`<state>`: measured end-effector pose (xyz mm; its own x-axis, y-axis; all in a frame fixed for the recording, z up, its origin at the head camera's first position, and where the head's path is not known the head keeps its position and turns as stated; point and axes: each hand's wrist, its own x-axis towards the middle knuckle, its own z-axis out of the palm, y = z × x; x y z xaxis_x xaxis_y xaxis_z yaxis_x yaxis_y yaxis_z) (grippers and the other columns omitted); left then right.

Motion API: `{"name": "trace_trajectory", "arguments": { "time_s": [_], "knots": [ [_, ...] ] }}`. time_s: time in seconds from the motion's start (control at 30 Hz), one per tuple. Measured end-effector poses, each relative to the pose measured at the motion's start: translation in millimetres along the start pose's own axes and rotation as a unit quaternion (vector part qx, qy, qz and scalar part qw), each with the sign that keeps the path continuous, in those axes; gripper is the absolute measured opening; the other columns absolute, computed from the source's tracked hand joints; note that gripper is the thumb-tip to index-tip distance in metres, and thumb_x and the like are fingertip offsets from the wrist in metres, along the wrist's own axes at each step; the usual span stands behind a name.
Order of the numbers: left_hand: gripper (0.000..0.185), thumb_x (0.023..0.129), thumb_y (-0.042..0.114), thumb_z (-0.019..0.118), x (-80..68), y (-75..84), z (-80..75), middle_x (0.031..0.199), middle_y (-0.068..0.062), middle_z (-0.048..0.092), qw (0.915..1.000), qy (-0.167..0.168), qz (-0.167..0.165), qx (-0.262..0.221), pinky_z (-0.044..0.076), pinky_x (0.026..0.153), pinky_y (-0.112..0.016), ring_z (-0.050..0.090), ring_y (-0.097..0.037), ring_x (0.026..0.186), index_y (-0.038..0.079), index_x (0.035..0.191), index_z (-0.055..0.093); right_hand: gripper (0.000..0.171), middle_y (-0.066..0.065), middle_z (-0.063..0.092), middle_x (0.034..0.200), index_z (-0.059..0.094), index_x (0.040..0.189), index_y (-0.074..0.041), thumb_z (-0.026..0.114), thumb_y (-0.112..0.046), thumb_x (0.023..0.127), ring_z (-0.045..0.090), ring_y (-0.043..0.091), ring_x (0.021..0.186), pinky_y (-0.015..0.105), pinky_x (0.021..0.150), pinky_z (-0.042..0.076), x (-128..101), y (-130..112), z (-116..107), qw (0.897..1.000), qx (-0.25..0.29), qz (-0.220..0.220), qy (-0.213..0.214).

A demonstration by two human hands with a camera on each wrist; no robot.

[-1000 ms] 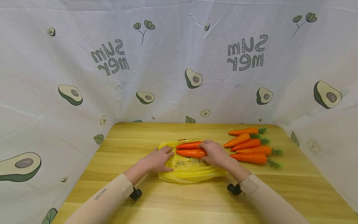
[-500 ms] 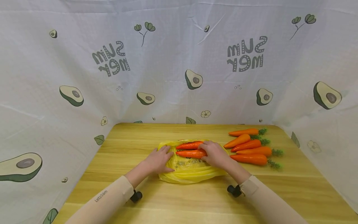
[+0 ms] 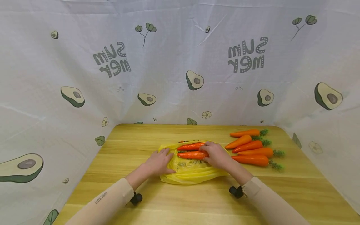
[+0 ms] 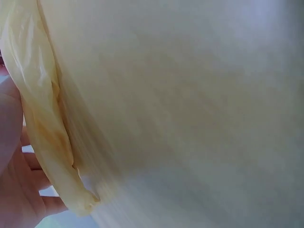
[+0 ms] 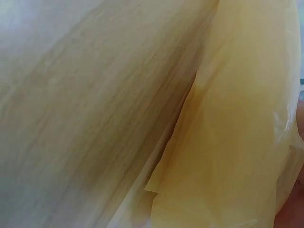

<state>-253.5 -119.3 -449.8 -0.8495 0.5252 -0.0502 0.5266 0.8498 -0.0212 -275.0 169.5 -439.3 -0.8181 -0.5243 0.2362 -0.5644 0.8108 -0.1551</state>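
Observation:
A yellow plastic bag (image 3: 191, 175) lies flattened in the middle of the table, with two orange-red carrots on top of it, tips pointing left. My right hand (image 3: 217, 155) grips the nearer carrot (image 3: 191, 155) by its thick end, its fingers curled over it. The farther carrot (image 3: 190, 146) runs alongside, its thick end hidden under the same hand. At the bag's left end, my left hand (image 3: 158, 162) rests with fingers spread on the plastic. The left wrist view has those fingers (image 4: 35, 180) beside a fold of the bag; the right wrist view is mostly filled by yellow plastic (image 5: 232, 123).
Several carrots (image 3: 251, 160) with green leafy tops lie on the wooden table (image 3: 126, 140) to the right, close beside the right hand. A white curtain (image 3: 168, 56) with avocado prints hangs behind the table and along both sides.
Both hands and the two carrots stay nearly in place. The left hand has shifted very slightly left along the bag's edge.

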Motion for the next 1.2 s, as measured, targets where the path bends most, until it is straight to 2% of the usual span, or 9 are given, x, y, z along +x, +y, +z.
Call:
{"name": "trace_trajectory", "arguments": {
  "time_s": [0.13, 0.3, 0.47, 0.77, 1.2],
  "knots": [
    [0.080, 0.090, 0.063, 0.064, 1.2, -0.1, 0.5, 0.158, -0.018, 0.039, 0.9996, -0.023, 0.005, -0.019, 0.036, 0.114, -0.059, 0.038, -0.036, 0.146, 0.013, 0.150, 0.047, 0.033, 0.002, 0.066, 0.101, 0.075, 0.115, -0.015, 0.083, -0.015, 0.083, 0.062, 0.021, 0.089, 0.042, 0.082, 0.055, -0.3, 0.5, 0.6, 1.000, -0.007, -0.005, 0.004],
    [0.080, 0.090, 0.063, 0.063, 5.6, -1.4, 1.1, 0.159, -0.016, 0.038, 0.9992, -0.031, 0.015, -0.018, 0.035, 0.115, -0.059, 0.037, -0.033, 0.147, 0.015, 0.152, 0.045, 0.031, 0.000, 0.067, 0.099, 0.076, 0.112, -0.016, 0.083, -0.013, 0.082, 0.062, 0.022, 0.090, 0.042, 0.082, 0.054, 0.0, 1.9, 0.4, 1.000, -0.015, -0.010, 0.014],
    [0.080, 0.091, 0.063, 0.063, 8.4, -3.0, -0.3, 0.159, -0.016, 0.038, 0.9990, -0.033, 0.027, -0.013, 0.036, 0.114, -0.059, 0.037, -0.032, 0.147, 0.016, 0.152, 0.044, 0.030, 0.000, 0.066, 0.096, 0.076, 0.111, -0.015, 0.084, -0.011, 0.081, 0.060, 0.019, 0.086, 0.040, 0.078, 0.054, -0.3, 1.9, -1.6, 1.000, -0.015, -0.017, 0.017],
    [0.079, 0.091, 0.063, 0.063, 9.0, -5.0, -1.0, 0.159, -0.017, 0.039, 0.9987, -0.030, 0.040, -0.008, 0.038, 0.113, -0.058, 0.038, -0.033, 0.146, 0.016, 0.151, 0.046, 0.032, 0.003, 0.068, 0.101, 0.074, 0.113, -0.011, 0.081, -0.005, 0.082, 0.063, 0.022, 0.091, 0.041, 0.082, 0.057, -3.6, 3.0, -3.8, 1.000, 0.001, -0.003, 0.004],
    [0.077, 0.091, 0.061, 0.064, 9.0, -3.3, -2.7, 0.158, -0.017, 0.039, 0.9985, -0.033, 0.044, -0.004, 0.039, 0.113, -0.057, 0.039, -0.033, 0.146, 0.017, 0.151, 0.046, 0.034, 0.000, 0.067, 0.099, 0.074, 0.113, -0.015, 0.084, -0.009, 0.081, 0.059, 0.018, 0.087, 0.039, 0.081, 0.055, -7.3, 1.9, -6.5, 1.000, -0.005, 0.015, -0.007]
  ]
}}
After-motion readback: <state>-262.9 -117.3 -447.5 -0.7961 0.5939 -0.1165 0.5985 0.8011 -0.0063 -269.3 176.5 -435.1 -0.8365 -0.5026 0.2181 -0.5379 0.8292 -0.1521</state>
